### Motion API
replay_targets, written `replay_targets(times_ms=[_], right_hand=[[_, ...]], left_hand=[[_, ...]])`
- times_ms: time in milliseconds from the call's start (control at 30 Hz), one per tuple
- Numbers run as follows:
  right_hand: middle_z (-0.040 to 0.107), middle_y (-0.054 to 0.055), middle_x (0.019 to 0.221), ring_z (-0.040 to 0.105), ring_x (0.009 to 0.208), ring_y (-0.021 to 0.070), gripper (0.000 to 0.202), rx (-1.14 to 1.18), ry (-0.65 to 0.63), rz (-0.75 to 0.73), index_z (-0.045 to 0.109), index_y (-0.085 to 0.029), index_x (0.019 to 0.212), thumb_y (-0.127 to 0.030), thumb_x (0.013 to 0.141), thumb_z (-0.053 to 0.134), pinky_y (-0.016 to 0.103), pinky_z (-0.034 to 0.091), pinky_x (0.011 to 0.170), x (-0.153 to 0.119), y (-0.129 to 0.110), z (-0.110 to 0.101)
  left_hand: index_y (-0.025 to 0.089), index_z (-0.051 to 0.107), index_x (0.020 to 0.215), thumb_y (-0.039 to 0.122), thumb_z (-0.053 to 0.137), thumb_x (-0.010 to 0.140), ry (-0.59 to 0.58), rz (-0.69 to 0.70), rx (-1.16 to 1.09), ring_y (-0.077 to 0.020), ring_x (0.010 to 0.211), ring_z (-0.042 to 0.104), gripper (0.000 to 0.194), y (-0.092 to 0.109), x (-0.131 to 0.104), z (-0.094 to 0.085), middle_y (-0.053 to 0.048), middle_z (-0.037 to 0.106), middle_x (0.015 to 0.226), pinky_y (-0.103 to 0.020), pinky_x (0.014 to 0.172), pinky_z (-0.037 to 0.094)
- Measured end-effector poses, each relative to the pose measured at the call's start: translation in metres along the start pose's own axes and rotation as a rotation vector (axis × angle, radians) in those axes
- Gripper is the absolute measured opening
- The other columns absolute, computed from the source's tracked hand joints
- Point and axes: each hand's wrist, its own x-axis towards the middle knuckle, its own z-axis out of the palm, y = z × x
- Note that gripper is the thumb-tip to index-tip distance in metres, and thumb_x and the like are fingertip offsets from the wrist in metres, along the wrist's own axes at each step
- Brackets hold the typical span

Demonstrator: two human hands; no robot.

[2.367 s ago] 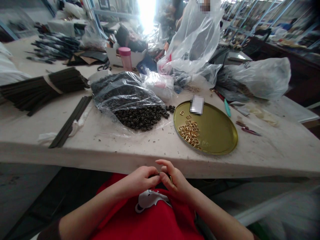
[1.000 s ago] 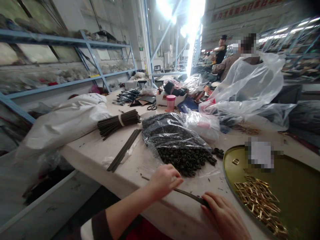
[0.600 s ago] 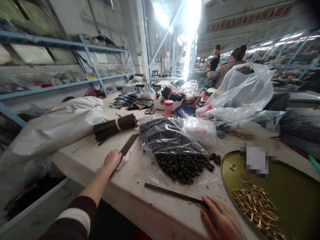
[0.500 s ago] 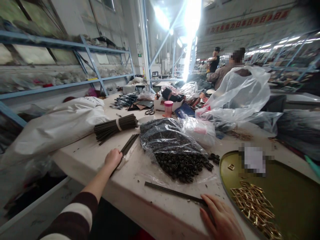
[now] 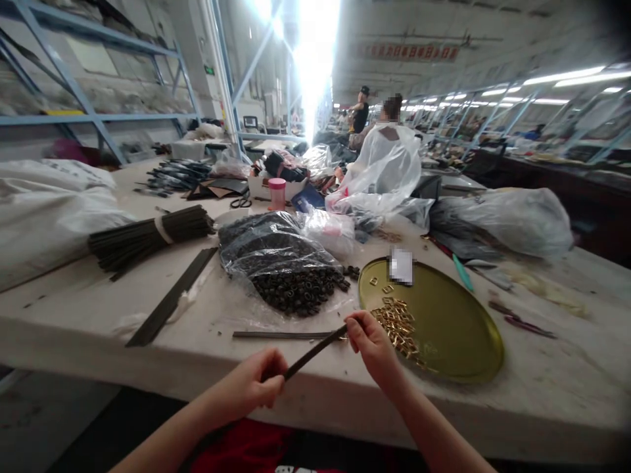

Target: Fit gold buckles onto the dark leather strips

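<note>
Head view: handling step, I judge. My left grip [image 5: 260, 380] and right grip [image 5: 372, 345] are pinched closed on one dark strip [image 5: 315, 351]; next move likely needs both ends controlled.

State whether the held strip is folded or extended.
Extended where visible: the dark strip runs straight between left hand and right hand.

pink-lidded jar [image 5: 277, 194] before white box [image 5: 258, 188] | black scissors [image 5: 241, 203] nearby | blue shelving [image 5: 138, 117] background left
</note>
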Motion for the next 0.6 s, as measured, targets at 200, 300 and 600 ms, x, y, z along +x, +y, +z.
replay_targets(times_ms=[200,300,600], right_hand=[[0.050,-0.003,0.058,0.047,0.048,0.0105,0.032,-0.300,-0.219,-0.014,0.050,-0.016,0.093,-0.039,0.090,0.028,0.021,0.037,0.047,0.026,0.004,0.015],[0.060,0.005,0.083,0.056,0.069,0.0132,0.027,-0.748,-0.090,-0.122,0.051,-0.018,0.104,-0.031,0.090,0.032,0.024,0.041,0.062,0.060,0.013,0.014],[0.062,0.008,0.081,0.058,0.074,0.0200,0.013,-1.078,-0.131,-0.077,0.054,-0.018,0.085,-0.027,0.084,0.045,0.027,0.036,0.063,0.105,0.033,0.018]], left_hand=[[0.013,0.051,0.095,0.025,0.048,0.073,0.008,-0.104,-0.491,-0.0051,0.041,0.041,0.025,0.018,0.029,0.028,0.002,0.056,0.065,-0.016,0.038,0.029],[0.012,0.053,0.096,0.019,0.052,0.072,0.085,-0.162,-0.635,-0.0035,0.041,0.039,0.025,0.022,0.039,0.025,0.001,0.057,0.067,-0.014,0.035,0.027],[0.012,0.057,0.095,0.014,0.052,0.073,0.097,-0.237,-0.786,-0.0028,0.039,0.040,0.023,0.013,0.055,0.016,0.002,0.056,0.065,-0.012,0.032,0.027]])
